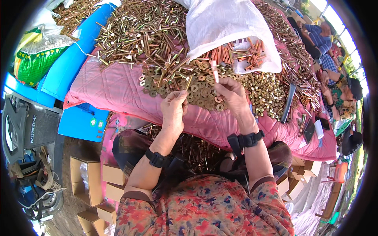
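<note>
My left hand (174, 109) is closed in a pinch on the end of a thin golden metal rod (189, 82), likely a bolt, which points up over the washers. A short way to its right, my right hand (232, 95) pinches an upright metal tube (215, 72) with a pale, shiny top. Under and beyond both hands lies a spread of flat golden washers (202, 87). A heap of hex nuts (267, 92) is close to the right of my right hand. The two held pieces are apart from each other.
A white sack (230, 25) spills copper-coloured tubes (256, 55). Piles of long bolts (145, 31) cover the far side of the pink quilted cloth (114, 92). A dark blue-handled tool (288, 103) lies right. Cardboard boxes (86, 181) stand lower left; people (321, 37) sit far right.
</note>
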A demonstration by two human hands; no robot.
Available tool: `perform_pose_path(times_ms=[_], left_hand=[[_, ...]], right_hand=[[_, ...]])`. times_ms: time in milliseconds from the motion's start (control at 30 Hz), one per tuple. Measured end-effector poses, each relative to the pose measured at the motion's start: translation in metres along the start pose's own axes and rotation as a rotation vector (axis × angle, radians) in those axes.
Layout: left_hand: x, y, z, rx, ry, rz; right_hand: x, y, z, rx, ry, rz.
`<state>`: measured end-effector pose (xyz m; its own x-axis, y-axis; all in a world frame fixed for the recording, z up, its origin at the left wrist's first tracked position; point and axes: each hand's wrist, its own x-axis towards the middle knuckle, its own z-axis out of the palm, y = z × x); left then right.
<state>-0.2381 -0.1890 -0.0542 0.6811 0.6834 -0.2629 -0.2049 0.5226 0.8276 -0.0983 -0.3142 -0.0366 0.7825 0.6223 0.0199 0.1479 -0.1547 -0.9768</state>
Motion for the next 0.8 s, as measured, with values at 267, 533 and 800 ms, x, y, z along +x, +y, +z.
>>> perform_pose_path(times_ms=[267,533,800], left_hand=[[0.002,-0.01,0.005,0.007,0.002,-0.041],[0.009,-0.021,-0.005,0.042,0.113,-0.043],[0.007,-0.024,-0.001,0.035,0.105,-0.018]], right_hand=[[0.01,0.028,0.0,0.622,-0.024,0.096],[0.016,0.03,0.05,-0.456,0.092,-0.306],[0.017,0.029,0.058,-0.635,0.19,-0.311]])
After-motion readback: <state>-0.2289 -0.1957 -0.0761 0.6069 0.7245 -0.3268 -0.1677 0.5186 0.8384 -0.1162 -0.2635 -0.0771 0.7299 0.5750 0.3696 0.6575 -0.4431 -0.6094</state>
